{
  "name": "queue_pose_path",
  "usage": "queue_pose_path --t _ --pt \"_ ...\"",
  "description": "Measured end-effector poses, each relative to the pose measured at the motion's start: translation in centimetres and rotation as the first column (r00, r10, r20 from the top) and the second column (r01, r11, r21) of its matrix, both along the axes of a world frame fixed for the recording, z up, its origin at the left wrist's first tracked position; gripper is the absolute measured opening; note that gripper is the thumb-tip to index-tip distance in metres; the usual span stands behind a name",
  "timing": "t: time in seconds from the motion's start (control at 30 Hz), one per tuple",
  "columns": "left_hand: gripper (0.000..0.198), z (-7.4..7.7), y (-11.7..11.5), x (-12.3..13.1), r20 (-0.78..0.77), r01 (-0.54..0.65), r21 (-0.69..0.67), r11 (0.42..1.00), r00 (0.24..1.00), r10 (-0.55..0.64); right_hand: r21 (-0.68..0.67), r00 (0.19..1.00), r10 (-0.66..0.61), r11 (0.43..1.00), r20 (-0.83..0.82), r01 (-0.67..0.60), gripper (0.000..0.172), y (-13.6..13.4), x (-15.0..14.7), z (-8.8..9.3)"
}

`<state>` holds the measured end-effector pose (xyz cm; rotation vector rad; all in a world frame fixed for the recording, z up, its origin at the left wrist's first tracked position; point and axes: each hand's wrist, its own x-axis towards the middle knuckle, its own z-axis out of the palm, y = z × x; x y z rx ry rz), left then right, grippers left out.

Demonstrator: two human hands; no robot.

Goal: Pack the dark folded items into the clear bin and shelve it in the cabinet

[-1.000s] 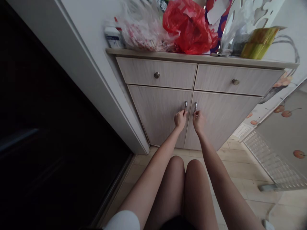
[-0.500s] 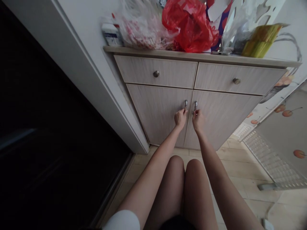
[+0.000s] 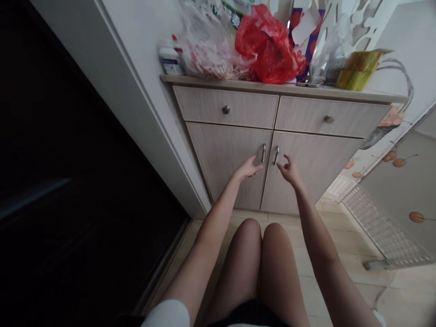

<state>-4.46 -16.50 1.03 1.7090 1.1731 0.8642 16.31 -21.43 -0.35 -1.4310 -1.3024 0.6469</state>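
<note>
Two metal handles (image 3: 263, 153), gripped a moment ago, stand bare on the closed cabinet doors (image 3: 223, 147); the left hand (image 3: 248, 169), fingers loosely spread, is empty beside one; the right hand (image 3: 289, 170), thumb and finger parted, holds nothing by the other, contact unclear; the doors seem left closed.
</note>
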Motion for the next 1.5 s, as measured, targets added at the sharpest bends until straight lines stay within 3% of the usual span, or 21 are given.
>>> queue_pose_path --t 0.03,0.1,0.2,0.3,0.4,0.5,0.63,0.73,0.77,0.83,0.9,0.97,1.03,1.1,1.23,1.37,1.5 --pt "0.077 0.2 -0.7 -1.1 0.157 0.113 -0.092 0.989 0.983 -0.098 0.014 0.978 0.153 0.988 -0.142 -0.153 0.079 -1.3 0.6 0.6" --pt "0.076 0.4 -2.1 -2.6 0.498 0.308 -0.162 0.938 0.846 -0.192 0.127 0.815 0.416 0.907 -0.404 -0.401 0.088 -3.6 1.4 1.6" --pt "0.059 0.1 -4.0 -2.6 0.849 0.335 -0.086 0.938 0.518 -0.107 0.328 0.567 0.564 0.820 -0.601 -0.469 0.089 -5.2 1.3 2.4" --pt "0.052 -0.8 -4.6 -0.8 0.938 0.276 -0.122 0.953 0.346 0.020 0.404 0.451 0.569 0.816 -0.687 -0.414 0.085 -4.1 0.2 1.6" --pt "0.051 -2.0 -4.2 0.8 0.956 0.279 -0.171 0.945 0.281 0.090 0.428 0.378 0.544 0.833 -0.749 -0.351 0.080 -2.1 -0.9 -0.2" --pt "0.050 -3.1 -3.6 1.6 0.960 0.288 -0.199 0.937 0.250 0.127 0.410 0.354 0.510 0.853 -0.784 -0.322 0.073 -0.8 -1.4 -2.0" --pt "0.046 -4.1 -3.3 1.8 0.948 0.285 -0.234 0.929 0.279 0.153 0.376 0.381 0.478 0.873 -0.792 -0.312 0.067 -0.5 -1.2 -3.2" --pt "0.046 -4.3 -2.8 1.5 0.935 0.287 -0.229 0.930 0.330 0.129 0.329 0.497 0.447 0.892 -0.744 -0.309 0.062 -0.3 -0.6 -3.3" --pt "0.046 -4.3 -2.5 1.4 0.919 0.292 -0.229 0.929 0.379 0.108 0.284 0.577 0.418 0.907 -0.702 -0.311 0.062 -0.2 -0.5 -3.2" --pt "0.043 -4.0 -1.5 1.5 0.827 0.240 -0.260 0.935 0.555 0.088 0.164 0.798 0.296 0.955 -0.524 -0.247 0.065 0.4 -0.6 -3.0" --pt "0.034 -3.4 -0.2 2.2 0.621 -0.007 -0.259 0.966 0.765 0.172 0.107 0.976 0.037 0.994 -0.212 -0.015 0.067 1.4 -0.9 -2.6" --pt "0.024 -2.7 1.0 3.5 0.371 -0.335 -0.078 0.939 0.864 0.340 0.171 0.959 -0.272 0.951 0.079 0.256 0.062 2.5 -1.6 -2.3" --pt "0.023 -2.0 1.9 5.0 0.181 -0.463 0.170 0.870 0.882 0.435 0.216 0.876 -0.417 0.903 0.241 0.371 0.055 3.7 -2.3 -1.9" --pt "0.028 -1.6 2.3 6.3 0.033 -0.399 0.299 0.867 0.912 0.409 0.164 0.866 -0.382 0.924 0.322 0.347 0.046 4.7 -3.0 -1.7" --pt "0.021 -2.0 1.8 6.9 -0.127 -0.294 0.365 0.883 0.924 0.360 0.085 0.879 -0.321 0.946 0.353 0.312 0.035 4.7 -3.8 -1.7" --pt "0.020 -3.4 -0.6 5.8 -0.125 -0.322 0.474 0.819 0.897 0.425 0.186 0.828 -0.410 0.912 0.383 0.366 0.033 2.0 -3.7 -2.5" --pt "0.020 -4.9 -4.2 4.1 -0.045 -0.374 0.529 0.762 0.884 0.466 0.249 0.793 -0.467 0.883 0.390 0.398 0.029 -2.6 -2.9 -3.4"
